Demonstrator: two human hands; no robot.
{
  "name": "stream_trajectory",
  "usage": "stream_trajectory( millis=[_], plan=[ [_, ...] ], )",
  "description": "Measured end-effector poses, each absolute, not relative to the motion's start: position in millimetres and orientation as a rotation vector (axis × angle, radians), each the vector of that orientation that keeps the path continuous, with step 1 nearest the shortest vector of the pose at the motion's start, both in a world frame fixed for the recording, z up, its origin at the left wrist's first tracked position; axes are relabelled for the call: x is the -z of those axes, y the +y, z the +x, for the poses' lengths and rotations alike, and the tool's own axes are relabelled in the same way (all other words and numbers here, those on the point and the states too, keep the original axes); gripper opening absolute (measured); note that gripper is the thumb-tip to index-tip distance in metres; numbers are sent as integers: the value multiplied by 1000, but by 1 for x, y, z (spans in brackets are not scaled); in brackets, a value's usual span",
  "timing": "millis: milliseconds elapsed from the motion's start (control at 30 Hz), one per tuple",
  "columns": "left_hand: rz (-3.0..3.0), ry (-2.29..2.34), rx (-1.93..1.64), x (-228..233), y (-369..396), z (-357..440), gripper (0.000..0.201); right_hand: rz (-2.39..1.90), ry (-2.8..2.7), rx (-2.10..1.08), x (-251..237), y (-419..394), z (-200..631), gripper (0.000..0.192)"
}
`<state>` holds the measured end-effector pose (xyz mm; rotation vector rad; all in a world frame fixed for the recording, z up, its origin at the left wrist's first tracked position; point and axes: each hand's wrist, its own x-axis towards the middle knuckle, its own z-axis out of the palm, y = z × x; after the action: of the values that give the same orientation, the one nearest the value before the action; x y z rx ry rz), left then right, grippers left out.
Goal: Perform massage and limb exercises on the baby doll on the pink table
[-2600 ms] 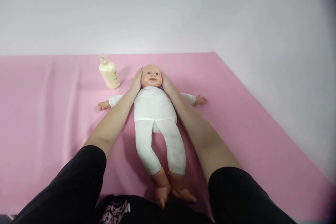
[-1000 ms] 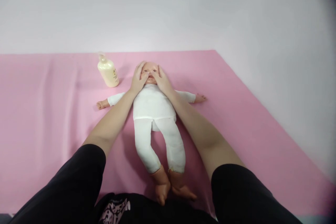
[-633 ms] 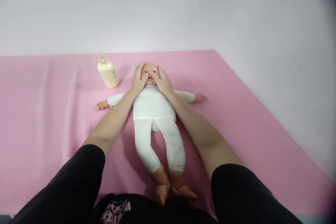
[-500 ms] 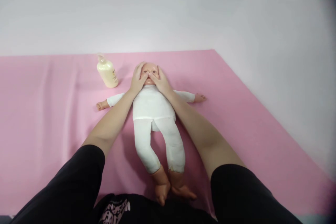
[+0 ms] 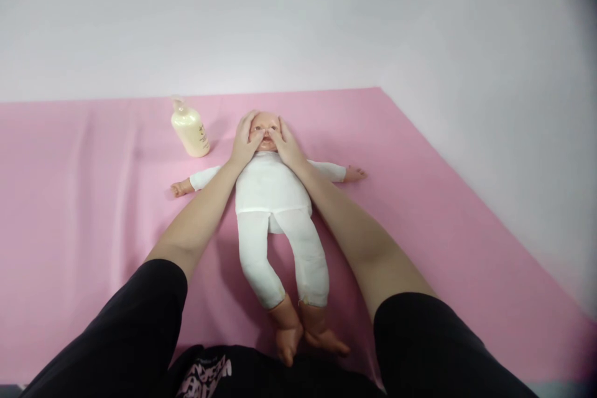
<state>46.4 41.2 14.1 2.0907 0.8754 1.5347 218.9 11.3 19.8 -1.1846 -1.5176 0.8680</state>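
Note:
On its back lies a baby doll (image 5: 273,183) with a white cloth body, its head at the far end and its bare feet toward me. My left hand (image 5: 245,138) cups the left side of the doll's head, fingers along the side and thumb on the cheek by the nose. Against the opposite side rests my right hand (image 5: 288,144), curved the same way, its thumb on the other cheek. The doll's eyes and mouth show between my thumbs. Both its arms stretch outward past my forearms.
A pale yellow pump bottle (image 5: 191,130) stands upright to the left of the doll's head. Beneath everything is a pink sheet (image 5: 420,230), with soft folds on the left and a slanting right edge. Beyond it is a pale, plain surface (image 5: 298,25).
My thumbs have drawn slightly apart on the doll's face, the right one sliding outward from the nose, so more of the mouth shows. The doll and bottle stay in place.

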Motion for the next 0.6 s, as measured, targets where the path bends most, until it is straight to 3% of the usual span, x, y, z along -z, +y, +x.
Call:
stream_trajectory(
  millis=[167,600],
  plan=[
    [2085,882,-1543,-14,41,47,78,-1194,-1527,-860,-21,10,219,115],
    [2150,842,-1596,-4,49,45,65,-1219,-1536,-816,-22,9,220,100]
  ],
)
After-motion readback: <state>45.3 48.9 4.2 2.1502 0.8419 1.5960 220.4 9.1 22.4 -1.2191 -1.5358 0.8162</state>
